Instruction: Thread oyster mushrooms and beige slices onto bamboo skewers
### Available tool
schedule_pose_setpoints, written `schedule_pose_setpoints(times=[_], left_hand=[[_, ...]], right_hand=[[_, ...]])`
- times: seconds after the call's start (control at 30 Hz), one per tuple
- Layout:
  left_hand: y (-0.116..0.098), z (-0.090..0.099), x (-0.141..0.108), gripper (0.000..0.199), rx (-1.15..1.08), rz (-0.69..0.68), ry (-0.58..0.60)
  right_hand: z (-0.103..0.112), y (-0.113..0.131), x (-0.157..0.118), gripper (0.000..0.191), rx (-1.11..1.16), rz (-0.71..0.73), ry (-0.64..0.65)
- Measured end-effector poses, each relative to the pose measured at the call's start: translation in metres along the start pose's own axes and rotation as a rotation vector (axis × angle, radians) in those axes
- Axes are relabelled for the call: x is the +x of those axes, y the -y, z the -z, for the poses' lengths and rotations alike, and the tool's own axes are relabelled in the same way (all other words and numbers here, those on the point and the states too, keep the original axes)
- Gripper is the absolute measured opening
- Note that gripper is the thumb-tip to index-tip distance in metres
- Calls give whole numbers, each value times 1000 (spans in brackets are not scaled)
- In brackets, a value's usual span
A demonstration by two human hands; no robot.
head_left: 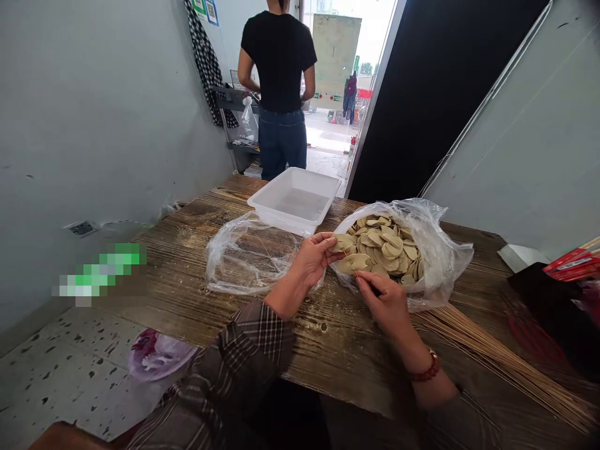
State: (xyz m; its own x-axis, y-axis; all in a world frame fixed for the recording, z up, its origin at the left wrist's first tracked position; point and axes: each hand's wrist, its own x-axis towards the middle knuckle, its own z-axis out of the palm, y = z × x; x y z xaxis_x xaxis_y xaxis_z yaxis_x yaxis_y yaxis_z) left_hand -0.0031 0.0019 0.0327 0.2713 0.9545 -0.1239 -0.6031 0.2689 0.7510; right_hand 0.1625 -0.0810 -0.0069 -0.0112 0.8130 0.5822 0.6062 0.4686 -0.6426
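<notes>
My left hand (315, 257) is closed, its fingers and thumb pinching a flat, oval beige slice (344, 242) at the near edge of an open plastic bag (438, 234). Many similar slices (382, 244) fill that bag. Just right of the left hand, my right hand (387, 303) is closed in a pinch on what looks like a thin bamboo skewer. Its tip meets another beige slice (354, 263); most of the skewer is hidden by the fingers. A bundle of long bamboo skewers (506, 359) lies on the table right of this hand.
A white plastic tub (295, 197) stands at the wooden table's (187, 281) far side. Crumpled clear plastic (244, 256) lies before it. At right is a dark box (539, 294) with red packets (574, 259). A person (281, 69) stands beyond the table, back turned, near a doorway.
</notes>
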Motion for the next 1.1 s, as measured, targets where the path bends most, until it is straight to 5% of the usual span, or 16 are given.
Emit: schedule_pose_setpoints(times=[0.77, 1.1], left_hand=[[10, -3, 4, 25, 334, -273, 42], [8, -3, 0, 36, 390, -246, 145]], right_hand=[[0, 5, 3, 24, 40, -172, 8], [-2, 6, 4, 28, 136, -265, 23]])
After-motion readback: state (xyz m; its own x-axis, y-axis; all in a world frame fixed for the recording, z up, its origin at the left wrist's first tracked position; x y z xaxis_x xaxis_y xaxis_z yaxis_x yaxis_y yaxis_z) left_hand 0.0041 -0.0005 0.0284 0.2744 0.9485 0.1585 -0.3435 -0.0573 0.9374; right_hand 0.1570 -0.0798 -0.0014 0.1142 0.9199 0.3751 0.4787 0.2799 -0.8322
